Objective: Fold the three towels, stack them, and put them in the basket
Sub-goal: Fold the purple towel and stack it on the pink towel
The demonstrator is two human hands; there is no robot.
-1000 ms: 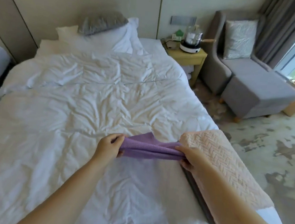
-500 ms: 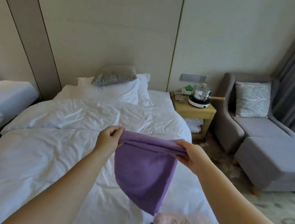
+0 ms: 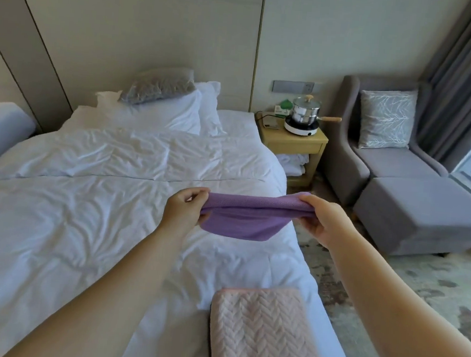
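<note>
Purple towel [image 3: 249,218] held in the air above the bed [image 3: 69,206], left hand [image 3: 184,209] pinching one end of its top edge, right hand [image 3: 320,217] gripping the other, cloth sagging in a belly between. Looks light, soft and limp with no stiffness of its own, so best taken at the corners and kept taut. Pink towel [image 3: 261,337] lies folded flat at the bed's near edge; no basket in view.
</note>
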